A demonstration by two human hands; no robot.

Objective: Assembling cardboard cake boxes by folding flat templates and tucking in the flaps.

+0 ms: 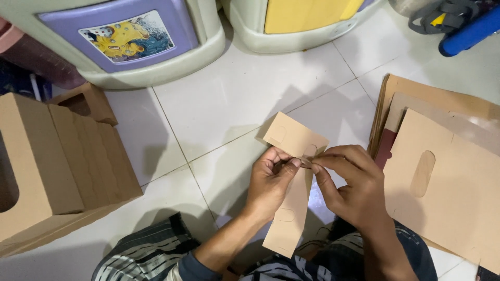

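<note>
Your left hand (pixel 271 179) and right hand (pixel 350 184) meet over the floor (pixel 234 104), both closed on a thin cardboard strip (pixel 293 182). Your left thumb and forefinger pinch it near a small cut-out, and your right fingertips (pixel 315 169) press on the same spot from the other side, so the two hands are almost touching. The strip bends where you hold it: its upper part slants away from you, up and to the left of your hands, and its lower part hangs down between your wrists toward your lap. Faint punched shapes show on both parts.

Just right of your right hand lies a stack of flat cardboard sheets (pixel 448 198); the top sheet has an oval slot. The stack's near edge sits close to your right wrist, but I cannot tell whether it touches.

Well to the left of your left hand stand folded cardboard boxes (pixel 57 161), packed side by side, with one smaller box behind them.

Beyond your hands, across the white tiles, stand two plastic cabinets: one with a purple door (pixel 135 36) bearing a colourful sticker, one with a yellow door (pixel 302 15). Far up to the right of your right hand lies a blue tube (pixel 469 34) beside grey straps.
</note>
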